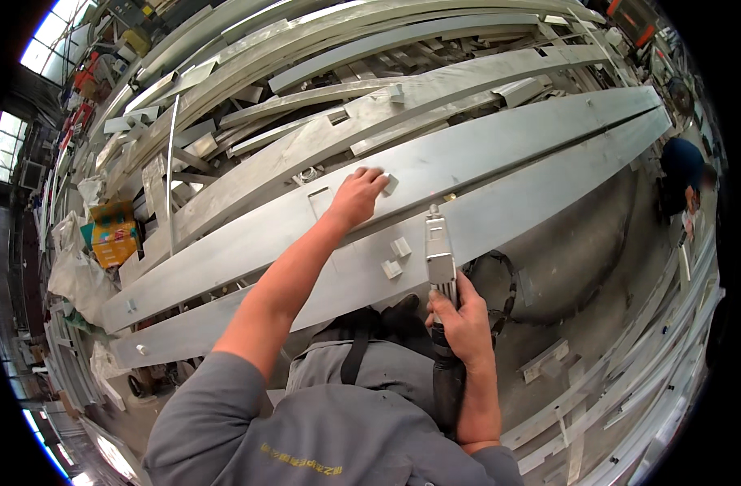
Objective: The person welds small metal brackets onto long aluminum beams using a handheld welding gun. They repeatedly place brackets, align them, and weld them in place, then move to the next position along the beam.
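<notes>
Two long flat aluminium profiles lie side by side across the front of me, a far one and a near one. On the far profile, my left hand has its fingers closed at a small metal block, beside a rectangular outline. My right hand grips a silver welding gun with a black hose, its nozzle pointing away from me above the near profile. Left of the gun, two more small blocks rest on the near profile.
Beyond the profiles, long metal beams and a heap of offcuts fill the space. A yellow box and white sacks stand at the left. Another person is at the far right, above more metal strips.
</notes>
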`<control>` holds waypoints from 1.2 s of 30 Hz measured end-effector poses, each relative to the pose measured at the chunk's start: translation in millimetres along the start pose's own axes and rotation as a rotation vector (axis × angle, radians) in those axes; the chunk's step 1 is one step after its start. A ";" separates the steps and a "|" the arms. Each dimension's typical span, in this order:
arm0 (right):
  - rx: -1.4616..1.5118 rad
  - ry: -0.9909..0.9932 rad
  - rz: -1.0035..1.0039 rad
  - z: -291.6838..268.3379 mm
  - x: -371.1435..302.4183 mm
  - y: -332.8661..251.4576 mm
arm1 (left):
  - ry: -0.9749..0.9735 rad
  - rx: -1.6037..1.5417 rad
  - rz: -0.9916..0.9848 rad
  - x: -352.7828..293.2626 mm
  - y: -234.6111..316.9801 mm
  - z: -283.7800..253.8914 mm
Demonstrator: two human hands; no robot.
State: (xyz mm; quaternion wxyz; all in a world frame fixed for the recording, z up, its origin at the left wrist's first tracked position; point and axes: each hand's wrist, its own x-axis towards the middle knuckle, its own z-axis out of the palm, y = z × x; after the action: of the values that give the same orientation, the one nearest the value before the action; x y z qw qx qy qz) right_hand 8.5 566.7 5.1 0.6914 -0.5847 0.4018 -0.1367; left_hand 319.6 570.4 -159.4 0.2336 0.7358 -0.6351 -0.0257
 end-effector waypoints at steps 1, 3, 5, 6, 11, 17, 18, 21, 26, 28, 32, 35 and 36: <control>0.015 0.022 0.002 -9.6 -3.2 2.2 | -0.021 0.098 0.046 17.6 5.1 12.0; 0.049 0.057 0.008 -23.9 -8.7 6.3 | -0.285 0.184 -0.025 43.0 13.2 25.4; 0.072 0.066 0.030 -34.5 -13.3 10.3 | -0.581 0.274 -0.135 55.5 14.2 32.2; 0.108 0.080 0.034 -37.5 -14.3 13.0 | -0.539 0.226 -0.134 51.0 7.5 33.1; 0.245 0.057 0.100 -46.3 -8.7 11.3 | 0.145 -0.042 -0.146 -20.3 -65.4 -7.4; 0.427 -0.100 0.172 -27.8 22.0 4.1 | 0.249 0.085 -0.614 -208.1 -123.8 -49.8; 0.429 -0.132 0.171 -21.3 29.6 5.5 | 0.210 0.120 -0.655 -223.9 -124.3 -48.2; 0.436 -0.196 0.193 -4.4 50.5 4.7 | 0.208 0.192 -0.596 -232.9 -110.6 -48.1; 0.444 -0.259 0.282 27.8 84.8 0.7 | 0.350 0.124 -0.571 -228.8 -112.5 -47.6; 0.445 -0.277 0.300 36.6 93.3 3.8 | 0.393 0.044 -0.670 -229.3 -107.9 -50.3; 0.459 -0.334 0.307 47.2 105.6 2.6 | 0.458 0.088 -0.663 -232.4 -109.8 -50.7; 0.483 -0.318 0.281 51.9 101.1 -1.5 | 0.472 0.083 -0.697 -232.4 -113.6 -46.6; 0.479 -0.316 0.269 50.7 99.1 -1.5 | 0.471 0.094 -0.722 -231.0 -113.4 -45.9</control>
State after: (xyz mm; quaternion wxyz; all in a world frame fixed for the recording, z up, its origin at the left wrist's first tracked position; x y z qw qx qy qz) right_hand 108.6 536.4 -33.1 0.8751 -0.3608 0.3196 -0.0423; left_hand 395.3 812.9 -221.0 0.3144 0.9064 -0.2670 0.0917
